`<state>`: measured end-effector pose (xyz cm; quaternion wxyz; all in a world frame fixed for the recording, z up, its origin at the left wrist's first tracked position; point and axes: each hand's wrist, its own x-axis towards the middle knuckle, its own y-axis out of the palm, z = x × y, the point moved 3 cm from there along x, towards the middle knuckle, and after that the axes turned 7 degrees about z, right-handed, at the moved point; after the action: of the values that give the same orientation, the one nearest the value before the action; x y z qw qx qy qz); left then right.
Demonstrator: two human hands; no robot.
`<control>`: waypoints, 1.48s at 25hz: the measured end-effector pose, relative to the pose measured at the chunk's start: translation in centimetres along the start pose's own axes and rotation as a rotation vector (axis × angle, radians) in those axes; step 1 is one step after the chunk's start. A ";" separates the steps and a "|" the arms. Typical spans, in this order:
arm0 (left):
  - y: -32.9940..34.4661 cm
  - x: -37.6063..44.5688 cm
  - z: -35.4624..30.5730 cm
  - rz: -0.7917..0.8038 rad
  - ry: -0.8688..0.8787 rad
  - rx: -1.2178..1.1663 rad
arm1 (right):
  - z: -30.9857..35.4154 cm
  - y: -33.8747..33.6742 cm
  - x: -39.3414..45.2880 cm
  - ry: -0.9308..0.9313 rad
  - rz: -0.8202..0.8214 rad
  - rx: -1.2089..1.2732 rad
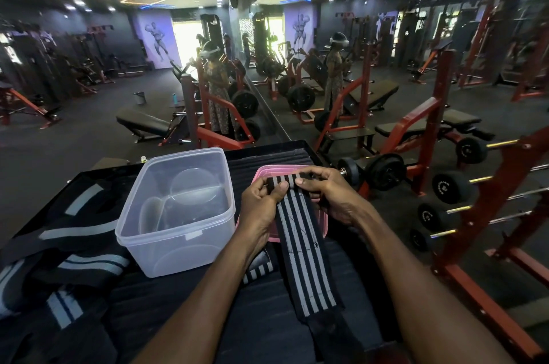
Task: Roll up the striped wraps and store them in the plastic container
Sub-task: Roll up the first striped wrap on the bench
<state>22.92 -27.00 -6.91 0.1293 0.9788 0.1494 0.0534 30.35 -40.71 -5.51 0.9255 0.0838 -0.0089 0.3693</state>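
Striped wrap (300, 247): far end rolled, pinched between left hand (261, 206) and right hand (329, 194) above pink lid (322, 222); loose length trails toward the person. Clear plastic container (178, 212): just left of the hands, open. More wraps (74, 247): far left.

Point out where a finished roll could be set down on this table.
Inside the clear container, which looks empty, or on the dark patch between it and the forearms. The left side is crowded with loose wraps; the pink lid lies under both hands.
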 end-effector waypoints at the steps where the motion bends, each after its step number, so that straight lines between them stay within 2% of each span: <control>1: -0.1 0.0 -0.1 0.001 0.016 0.004 | 0.0 0.0 -0.1 0.008 0.003 -0.001; 5: 0.1 0.1 0.0 0.037 -0.011 -0.073 | 0.1 -0.4 0.0 -0.050 -0.055 -0.035; 8: 0.2 0.0 0.1 0.024 -0.008 -0.044 | 0.1 -0.4 0.1 -0.072 -0.035 -0.041; 11: 0.2 0.0 -0.1 0.010 0.016 -0.033 | 0.3 0.0 0.0 -0.058 0.011 0.020; 14: 0.2 0.1 -0.2 0.024 0.030 -0.013 | 0.8 0.3 -0.3 -0.098 -0.025 0.064; 18: 0.6 -0.1 -0.1 0.050 -0.043 -0.070 | 1.0 0.2 -0.6 -0.146 -0.025 0.058; 20: 0.6 0.0 0.0 0.025 -0.066 -0.038 | 1.1 0.3 -0.6 -0.140 -0.015 0.055; 25: 0.3 -0.1 -0.2 -0.003 0.007 0.076 | 1.1 0.8 -0.5 -0.058 0.000 0.147; 31: 0.7 -0.2 -0.3 0.032 0.031 0.217 | 0.6 0.2 -0.5 -0.074 -0.049 0.031; 37: 0.8 -0.7 -0.9 0.003 0.126 0.277 | 0.6 1.1 -0.5 -0.018 0.041 0.108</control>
<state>22.35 -27.77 -5.86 -0.0165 0.9823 0.1615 0.0938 29.29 -40.40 -4.81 0.9117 0.1367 0.0011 0.3875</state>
